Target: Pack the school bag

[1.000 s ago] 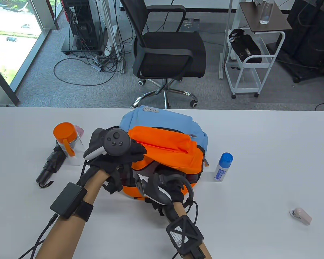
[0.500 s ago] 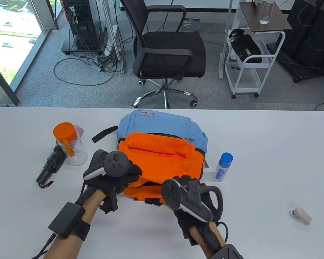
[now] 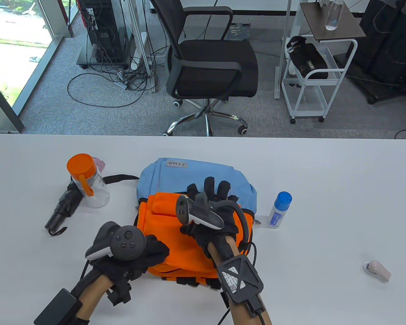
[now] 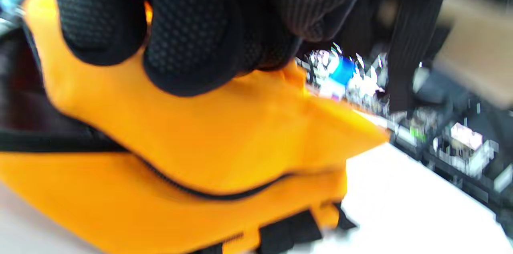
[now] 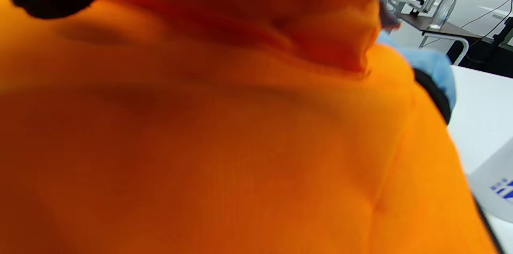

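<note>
Bag: your left hand grips its orange near corner; your right hand presses flat, fingers spread. Judged step: steadying it. Next, reach the zipper.

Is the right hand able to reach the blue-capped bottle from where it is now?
Probably yes. The right hand rests on the bag, and the blue-capped bottle stands upright just to its right, with only bare table between.

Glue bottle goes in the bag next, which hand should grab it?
Right, probably. The right hand lies flat on the bag, on the side toward the glue bottle; the left hand grips the bag's near-left corner.
</note>
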`<action>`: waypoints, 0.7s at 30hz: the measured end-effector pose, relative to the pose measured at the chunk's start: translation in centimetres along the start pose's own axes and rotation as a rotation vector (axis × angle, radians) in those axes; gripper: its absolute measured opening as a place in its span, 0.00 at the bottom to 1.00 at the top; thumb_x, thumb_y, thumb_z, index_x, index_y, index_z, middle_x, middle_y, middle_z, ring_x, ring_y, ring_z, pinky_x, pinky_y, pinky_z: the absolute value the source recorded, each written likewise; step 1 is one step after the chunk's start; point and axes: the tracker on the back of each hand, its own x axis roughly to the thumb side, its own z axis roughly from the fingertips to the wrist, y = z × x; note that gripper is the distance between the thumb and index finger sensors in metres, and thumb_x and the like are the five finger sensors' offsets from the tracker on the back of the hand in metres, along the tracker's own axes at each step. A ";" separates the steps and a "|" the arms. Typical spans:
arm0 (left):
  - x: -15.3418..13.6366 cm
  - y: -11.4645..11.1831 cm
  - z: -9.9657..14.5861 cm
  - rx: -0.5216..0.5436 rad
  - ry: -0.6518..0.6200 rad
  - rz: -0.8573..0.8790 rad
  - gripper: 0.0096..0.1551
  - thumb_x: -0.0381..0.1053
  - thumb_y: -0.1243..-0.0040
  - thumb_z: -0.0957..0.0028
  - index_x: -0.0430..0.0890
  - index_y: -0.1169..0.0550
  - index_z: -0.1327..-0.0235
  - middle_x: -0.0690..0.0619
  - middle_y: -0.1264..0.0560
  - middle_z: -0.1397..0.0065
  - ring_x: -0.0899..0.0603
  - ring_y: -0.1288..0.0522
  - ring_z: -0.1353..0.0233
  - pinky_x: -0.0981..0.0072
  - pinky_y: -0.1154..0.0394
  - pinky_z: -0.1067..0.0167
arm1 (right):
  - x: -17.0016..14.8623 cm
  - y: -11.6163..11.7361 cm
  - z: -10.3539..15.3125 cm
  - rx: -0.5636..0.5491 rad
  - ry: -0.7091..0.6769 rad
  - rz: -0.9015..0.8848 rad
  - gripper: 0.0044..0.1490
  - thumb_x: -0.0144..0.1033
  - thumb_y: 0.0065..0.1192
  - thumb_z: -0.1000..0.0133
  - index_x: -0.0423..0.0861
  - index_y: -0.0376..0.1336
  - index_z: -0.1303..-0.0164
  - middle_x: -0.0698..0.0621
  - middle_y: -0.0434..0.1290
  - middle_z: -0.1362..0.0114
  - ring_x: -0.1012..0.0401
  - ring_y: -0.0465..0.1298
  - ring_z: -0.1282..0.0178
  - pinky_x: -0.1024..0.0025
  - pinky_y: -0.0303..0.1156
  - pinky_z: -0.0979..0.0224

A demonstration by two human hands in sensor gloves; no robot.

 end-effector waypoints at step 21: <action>-13.4 -2.6 -6.8 0.008 0.620 0.295 0.25 0.51 0.41 0.44 0.37 0.19 0.42 0.41 0.29 0.43 0.42 0.28 0.51 0.43 0.27 0.47 | -0.3 2.5 -0.3 0.133 -0.022 -0.160 0.68 0.68 0.56 0.55 0.52 0.25 0.21 0.27 0.24 0.17 0.24 0.38 0.20 0.16 0.46 0.26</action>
